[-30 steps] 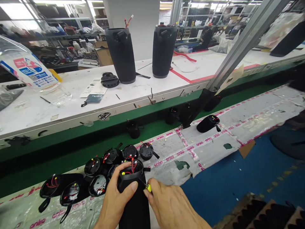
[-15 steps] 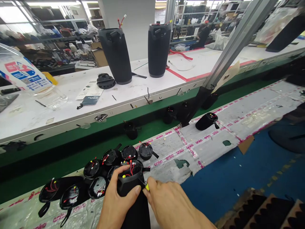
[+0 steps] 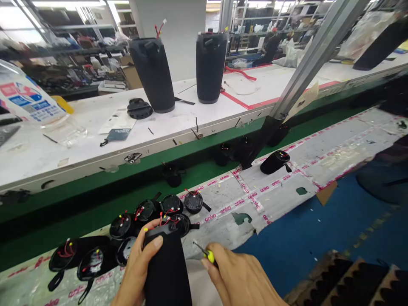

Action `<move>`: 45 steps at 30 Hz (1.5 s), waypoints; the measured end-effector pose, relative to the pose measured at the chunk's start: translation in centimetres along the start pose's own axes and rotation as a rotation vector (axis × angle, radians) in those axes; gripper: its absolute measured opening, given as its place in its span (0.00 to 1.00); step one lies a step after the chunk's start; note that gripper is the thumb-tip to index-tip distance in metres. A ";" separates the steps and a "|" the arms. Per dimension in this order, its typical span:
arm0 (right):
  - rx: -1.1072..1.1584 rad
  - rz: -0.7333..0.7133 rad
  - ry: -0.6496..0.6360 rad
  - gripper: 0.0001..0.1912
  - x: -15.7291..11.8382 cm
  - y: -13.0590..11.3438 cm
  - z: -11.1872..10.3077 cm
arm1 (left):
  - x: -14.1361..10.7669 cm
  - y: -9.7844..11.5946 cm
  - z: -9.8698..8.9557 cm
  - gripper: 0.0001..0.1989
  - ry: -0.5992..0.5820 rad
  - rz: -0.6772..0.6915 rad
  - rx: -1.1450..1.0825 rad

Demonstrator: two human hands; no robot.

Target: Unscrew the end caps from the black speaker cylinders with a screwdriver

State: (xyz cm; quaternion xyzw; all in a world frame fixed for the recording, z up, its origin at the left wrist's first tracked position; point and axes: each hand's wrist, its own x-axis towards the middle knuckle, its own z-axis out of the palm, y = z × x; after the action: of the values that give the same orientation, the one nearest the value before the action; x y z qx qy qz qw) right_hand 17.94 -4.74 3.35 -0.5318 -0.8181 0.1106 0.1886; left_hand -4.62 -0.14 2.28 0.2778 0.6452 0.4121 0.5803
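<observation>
My left hand is wrapped round the upper end of a black cylindrical speaker body, thumb on its near side. Red wires with small connectors stick out of the speaker's top. To the right, my right hand grips a screwdriver with a yellow-green and dark handle; its thin tip points up and left, apart from the speaker. Just beyond my left hand, several more black speaker bodies with red wires stand or lie on the plastic-covered lower surface.
A white bench runs across behind, carrying two upright speakers, a black end cap, a card tag and a clear plastic bottle. A slanted metal post rises at right. One speaker lies farther along the lower surface.
The screwdriver has come away from the speaker's rim, moving right with my right hand. My left hand has shifted left and turned the speaker, so its side faces me more.
</observation>
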 end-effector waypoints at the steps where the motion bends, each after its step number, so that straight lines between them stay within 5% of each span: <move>1: 0.022 0.009 -0.012 0.15 0.2 0.1 -0.1 | -0.1 0.2 0.0 0.33 -0.064 -0.028 -0.046; 9: 0.157 0.026 0.015 0.14 1.8 0.9 -0.7 | -0.1 -0.4 -0.2 0.32 -0.328 -0.127 -0.122; 14: -0.040 -0.118 0.012 0.08 2.8 1.3 -1.2 | 0.0 -0.2 -0.3 0.36 -0.440 -0.005 0.047; 21: -0.237 -0.240 -0.022 0.13 3.0 2.1 -1.0 | -0.8 0.5 0.9 0.31 -0.451 0.167 0.259; 27: -0.296 -0.235 -0.027 0.13 2.7 2.4 -0.8 | -1.3 1.1 1.4 0.31 -0.471 0.179 0.373; 37: -0.469 -0.262 -0.246 0.12 3.7 1.5 -2.6 | -2.4 2.8 3.2 0.27 -0.389 0.171 0.544; 42: -0.380 -0.262 -0.249 0.08 3.9 1.8 -2.2 | -1.7 1.9 2.6 0.25 -0.392 0.205 0.533; 45: -0.095 -0.207 -0.165 0.05 4.0 2.1 -1.6 | -1.0 1.1 1.9 0.28 -0.431 0.153 0.349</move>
State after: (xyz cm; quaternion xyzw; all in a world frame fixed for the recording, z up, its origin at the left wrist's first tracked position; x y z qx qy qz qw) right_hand 18.86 -0.28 4.75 -0.4420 -0.8857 0.0951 0.1056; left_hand -2.75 -0.02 3.72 0.5026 0.5451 0.2690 0.6147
